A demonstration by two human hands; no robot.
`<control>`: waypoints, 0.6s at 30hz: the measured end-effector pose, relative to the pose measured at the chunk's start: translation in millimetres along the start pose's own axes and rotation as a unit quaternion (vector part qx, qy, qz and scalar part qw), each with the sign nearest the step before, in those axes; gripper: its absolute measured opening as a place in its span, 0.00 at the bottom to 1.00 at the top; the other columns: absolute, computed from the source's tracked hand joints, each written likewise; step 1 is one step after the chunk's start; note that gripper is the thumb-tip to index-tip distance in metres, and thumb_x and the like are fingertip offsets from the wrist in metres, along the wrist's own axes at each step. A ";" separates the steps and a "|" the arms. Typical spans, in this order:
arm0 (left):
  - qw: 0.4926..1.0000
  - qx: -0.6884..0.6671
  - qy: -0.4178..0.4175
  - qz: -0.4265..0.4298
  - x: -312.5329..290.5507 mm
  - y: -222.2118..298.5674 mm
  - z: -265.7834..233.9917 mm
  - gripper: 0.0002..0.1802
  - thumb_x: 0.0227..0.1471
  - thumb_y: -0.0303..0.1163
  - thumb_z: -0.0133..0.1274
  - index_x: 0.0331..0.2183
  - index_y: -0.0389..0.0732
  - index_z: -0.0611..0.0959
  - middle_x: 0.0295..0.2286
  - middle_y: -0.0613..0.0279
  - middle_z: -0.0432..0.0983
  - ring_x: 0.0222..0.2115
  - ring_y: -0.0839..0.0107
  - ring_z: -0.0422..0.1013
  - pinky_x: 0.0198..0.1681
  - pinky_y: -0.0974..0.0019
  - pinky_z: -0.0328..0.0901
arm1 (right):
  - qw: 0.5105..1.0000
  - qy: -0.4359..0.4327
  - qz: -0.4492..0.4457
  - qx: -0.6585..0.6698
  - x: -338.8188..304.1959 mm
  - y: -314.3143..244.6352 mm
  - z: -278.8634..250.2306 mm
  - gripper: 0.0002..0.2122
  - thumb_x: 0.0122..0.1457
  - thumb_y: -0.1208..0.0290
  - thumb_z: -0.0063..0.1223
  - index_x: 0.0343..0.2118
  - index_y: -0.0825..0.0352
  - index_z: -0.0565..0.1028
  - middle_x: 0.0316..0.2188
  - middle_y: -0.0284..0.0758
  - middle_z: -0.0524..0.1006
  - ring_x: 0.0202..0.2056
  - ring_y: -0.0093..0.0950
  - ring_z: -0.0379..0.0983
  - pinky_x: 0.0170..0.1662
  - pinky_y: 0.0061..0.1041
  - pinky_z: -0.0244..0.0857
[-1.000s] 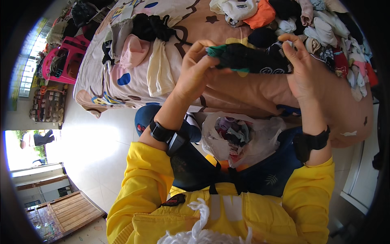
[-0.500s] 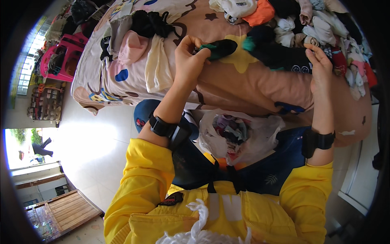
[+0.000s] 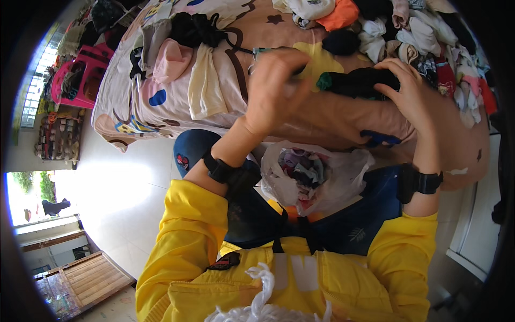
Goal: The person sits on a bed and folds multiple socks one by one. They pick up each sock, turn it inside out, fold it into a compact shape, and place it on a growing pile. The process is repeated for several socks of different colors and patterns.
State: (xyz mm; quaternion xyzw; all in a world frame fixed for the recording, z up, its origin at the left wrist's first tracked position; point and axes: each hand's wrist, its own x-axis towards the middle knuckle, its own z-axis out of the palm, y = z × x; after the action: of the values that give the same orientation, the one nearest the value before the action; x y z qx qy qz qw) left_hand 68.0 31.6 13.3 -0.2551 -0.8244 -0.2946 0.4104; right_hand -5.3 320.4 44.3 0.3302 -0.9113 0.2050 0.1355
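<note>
A black sock with a green end lies stretched across the bed's near side. My right hand has its thumb and fingers closed about the sock's right end. To the left of the green end is my left hand, smeared by motion with its fingers bent; what it holds, if anything, cannot be made out. A small teal-edged item shows just behind that hand. Beyond the stretched sock rests a bunched black piece of cloth.
Socks and small garments pile up at the far right, white ones and an orange one among them. Pink cloth, a cream garment and black clothing lie left. A plastic bag of clothes sits by my legs.
The dark green-and-black item at my left fingertips no longer shows there. My right hand has come down onto the black sock, and my left hand has turned over and moved slightly right.
</note>
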 end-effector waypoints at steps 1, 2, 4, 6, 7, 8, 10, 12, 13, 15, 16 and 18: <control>0.994 -0.099 -0.020 0.038 1.1 3.4 3.0 0.23 0.47 0.28 0.60 0.47 0.40 0.76 0.47 0.56 0.70 0.38 0.65 0.69 0.39 0.66 0.66 | 1.000 -0.012 0.000 -0.017 2.2 -4.6 -2.2 0.13 0.48 0.71 0.63 0.36 0.64 0.74 0.40 0.32 0.74 0.46 0.34 0.69 0.51 0.29 0.61; 0.991 -0.129 -0.041 0.007 -1.5 11.9 9.2 0.22 0.50 0.25 0.57 0.49 0.38 0.75 0.43 0.56 0.73 0.32 0.69 0.69 0.32 0.71 0.65 | 0.999 -0.039 0.008 -0.023 4.9 -8.6 -5.8 0.11 0.48 0.71 0.62 0.34 0.65 0.73 0.38 0.31 0.75 0.44 0.34 0.70 0.49 0.28 0.61; 0.979 -0.156 -0.043 -0.123 -2.3 20.1 22.1 0.22 0.50 0.26 0.57 0.48 0.37 0.75 0.40 0.57 0.73 0.30 0.68 0.68 0.31 0.70 0.64 | 0.999 -0.049 -0.013 -0.008 8.8 -18.4 -11.2 0.09 0.49 0.73 0.61 0.30 0.67 0.71 0.34 0.31 0.75 0.40 0.33 0.70 0.47 0.27 0.62; 0.967 -0.156 -0.061 -0.190 -4.1 19.7 27.1 0.18 0.50 0.26 0.57 0.45 0.35 0.77 0.36 0.58 0.73 0.29 0.68 0.67 0.30 0.71 0.63 | 0.997 -0.011 -0.069 0.034 8.5 -29.8 -13.6 0.09 0.50 0.74 0.60 0.28 0.68 0.69 0.32 0.31 0.76 0.37 0.31 0.71 0.46 0.27 0.62; 0.965 -0.162 -0.090 -0.187 -5.5 18.0 27.9 0.16 0.51 0.26 0.56 0.44 0.35 0.77 0.36 0.58 0.73 0.29 0.68 0.67 0.30 0.71 0.63 | 0.994 -0.021 -0.043 0.094 8.7 -34.6 -12.9 0.09 0.50 0.74 0.60 0.27 0.68 0.69 0.32 0.31 0.76 0.37 0.30 0.71 0.46 0.27 0.62; 0.961 -0.168 -0.120 -0.184 -6.4 15.0 27.6 0.14 0.51 0.26 0.55 0.42 0.35 0.78 0.35 0.58 0.73 0.28 0.68 0.67 0.31 0.71 0.63 | 0.988 -0.027 -0.014 0.154 8.3 -38.3 -11.7 0.09 0.50 0.74 0.60 0.27 0.68 0.68 0.32 0.31 0.76 0.37 0.30 0.71 0.46 0.27 0.62; 0.961 -0.165 -0.135 -0.175 -8.2 10.0 26.1 0.10 0.52 0.26 0.54 0.39 0.34 0.79 0.34 0.60 0.73 0.29 0.69 0.67 0.32 0.71 0.63 | 0.971 -0.029 0.031 0.236 6.7 -40.9 -8.2 0.08 0.51 0.75 0.60 0.29 0.69 0.70 0.33 0.32 0.77 0.38 0.28 0.73 0.45 0.26 0.63; 0.971 -0.149 -0.104 -0.157 -8.8 6.9 23.3 0.07 0.53 0.25 0.52 0.36 0.34 0.79 0.33 0.62 0.73 0.30 0.73 0.67 0.34 0.72 0.63 | 0.979 -0.035 0.015 0.199 5.0 -37.5 -1.8 0.08 0.51 0.75 0.60 0.32 0.69 0.72 0.34 0.33 0.77 0.39 0.28 0.73 0.44 0.26 0.64; 0.954 -0.199 -0.083 -0.210 -8.3 5.9 21.6 0.07 0.53 0.27 0.53 0.34 0.34 0.78 0.30 0.64 0.73 0.29 0.74 0.67 0.33 0.71 0.63 | 0.981 -0.042 -0.004 0.192 4.6 -34.0 2.0 0.09 0.51 0.75 0.60 0.34 0.69 0.73 0.34 0.34 0.78 0.39 0.28 0.73 0.44 0.26 0.64; 0.905 -0.303 -0.034 -0.296 -6.9 4.0 16.7 0.08 0.53 0.30 0.54 0.32 0.34 0.76 0.24 0.67 0.71 0.27 0.76 0.68 0.30 0.71 0.63 | 0.982 -0.073 -0.012 0.174 3.9 -22.6 2.3 0.14 0.49 0.74 0.63 0.39 0.66 0.74 0.35 0.35 0.78 0.40 0.29 0.74 0.45 0.26 0.65; 0.889 -0.342 -0.008 -0.305 -5.0 0.9 12.9 0.08 0.57 0.30 0.52 0.31 0.35 0.76 0.23 0.73 0.67 0.27 0.84 0.62 0.30 0.75 0.60 | 0.976 -0.092 0.001 0.198 2.9 -18.4 3.6 0.15 0.49 0.73 0.63 0.40 0.66 0.74 0.35 0.35 0.78 0.40 0.29 0.74 0.45 0.26 0.65; 0.817 -0.395 0.031 -0.419 -3.3 -3.3 4.9 0.11 0.60 0.34 0.49 0.30 0.36 0.76 0.25 0.74 0.68 0.26 0.86 0.60 0.29 0.77 0.59 | 0.940 -0.128 0.059 0.312 1.3 -15.0 5.6 0.18 0.47 0.71 0.66 0.41 0.63 0.75 0.35 0.34 0.77 0.40 0.28 0.74 0.46 0.26 0.65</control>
State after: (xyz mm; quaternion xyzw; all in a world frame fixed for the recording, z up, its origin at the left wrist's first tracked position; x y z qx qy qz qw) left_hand 65.1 32.2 7.2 -0.0159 -0.6517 -0.7459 0.1366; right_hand 2.9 306.7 44.2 0.3249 -0.8294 0.4423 -0.1046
